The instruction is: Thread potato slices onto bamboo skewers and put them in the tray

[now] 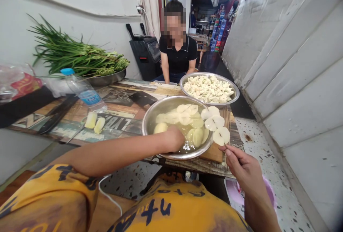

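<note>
My right hand [242, 167] pinches a thin skewer [217, 129] threaded with three pale potato slices, held over the right rim of a steel bowl [150, 117]. The bowl holds water and more potato slices [187, 117]. My left hand [174, 138] reaches into the bowl; its fingers are curled down among the slices and I cannot see what they hold. Two loose slices [94, 122] lie on the table left of the bowl.
A second steel bowl of cauliflower [209, 88] sits behind. A person in a black shirt [177, 59] sits across the table. A water bottle [85, 91] and a basin of green stalks [80, 59] stand at the left. A white wall runs along the right.
</note>
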{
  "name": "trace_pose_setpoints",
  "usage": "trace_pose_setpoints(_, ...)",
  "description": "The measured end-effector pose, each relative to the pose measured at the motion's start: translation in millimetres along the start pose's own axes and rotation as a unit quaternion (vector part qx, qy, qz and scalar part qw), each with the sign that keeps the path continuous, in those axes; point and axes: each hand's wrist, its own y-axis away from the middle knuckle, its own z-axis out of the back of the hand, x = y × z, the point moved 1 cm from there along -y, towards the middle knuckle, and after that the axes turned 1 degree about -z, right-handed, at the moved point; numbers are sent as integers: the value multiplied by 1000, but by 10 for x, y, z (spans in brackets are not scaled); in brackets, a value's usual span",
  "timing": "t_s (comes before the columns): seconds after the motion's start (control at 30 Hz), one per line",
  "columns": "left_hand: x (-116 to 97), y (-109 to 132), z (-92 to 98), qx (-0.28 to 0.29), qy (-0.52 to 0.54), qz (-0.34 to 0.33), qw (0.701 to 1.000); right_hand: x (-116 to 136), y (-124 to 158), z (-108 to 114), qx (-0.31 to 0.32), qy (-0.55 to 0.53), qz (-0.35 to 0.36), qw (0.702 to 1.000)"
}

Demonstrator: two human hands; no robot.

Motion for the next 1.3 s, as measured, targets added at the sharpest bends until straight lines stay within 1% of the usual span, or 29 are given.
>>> trace_pose_setpoints(0.07,4,24,10,37,-31,11,999,-9,-4,-2,0,0,-1,1000)
trace_pose_setpoints(0.13,-9,78,84,79,-59,6,995,-16,-13,-4,-3,8,0,1000)
trace_pose_setpoints(0.23,-1,166,298,123,-78,-39,989,-23,-31,-4,-9,22,4,1000)
trace_pose_setpoints(0.27,26,181,382,118,-74,-51,989,-24,-35,-4,-9,26,5,1000)
trace_pose_setpoints(0.3,69,184,462,109,-52,-54,991,-23,-40,-5,-7,29,7,1000)
trace_pose_setpoints(0.33,125,176,530,100,-8,-53,994,-22,-43,-4,-6,32,8,999)
trace_pose_setpoints(0.37,188,159,582,96,59,-64,992,-20,-46,-4,-6,35,9,999)
trace_pose_setpoints(0.4,256,136,614,104,131,-66,984,-18,-49,-3,-6,37,11,999)
trace_pose_setpoints(0.47,384,84,632,115,251,-48,960,-15,-54,0,-6,36,14,999)
trace_pose_setpoints(0.53,464,48,615,121,321,-36,939,-13,-57,5,-7,34,18,999)
trace_pose_setpoints(0.6,475,44,602,129,345,-44,929,-13,-57,12,-8,35,20,999)
trace_pose_setpoints(0.63,455,52,604,137,336,-53,930,-13,-56,16,-9,35,20,999)
trace_pose_setpoints(0.7,379,76,621,144,259,-74,952,-17,-53,23,-10,35,20,999)
trace_pose_setpoints(0.73,328,85,630,136,197,-78,968,-20,-52,26,-10,35,18,999)
trace_pose_setpoints(0.77,273,86,636,117,132,-74,982,-23,-52,27,-10,35,16,999)
trace_pose_setpoints(0.83,155,61,619,49,50,-46,997,-28,-57,26,-7,38,12,999)
trace_pose_setpoints(0.9,39,6,553,-13,35,-20,999,-30,-63,21,-6,39,14,999)
trace_pose_setpoints(0.93,-11,-27,504,-29,28,-7,999,-29,-66,19,-6,39,16,999)
trace_pose_setpoints(1.03,-114,-113,348,-26,-5,13,1000,-28,-68,19,-5,33,20,999)
trace_pose_setpoints(1.1,-135,-140,291,-27,-7,19,999,-31,-63,26,-1,32,18,999)
trace_pose_setpoints(1.17,-126,-135,290,-42,13,29,999,-35,-55,35,-3,32,14,999)
trace_pose_setpoints(1.3,-105,-88,373,-78,44,25,996,-40,-49,35,-13,34,12,999)
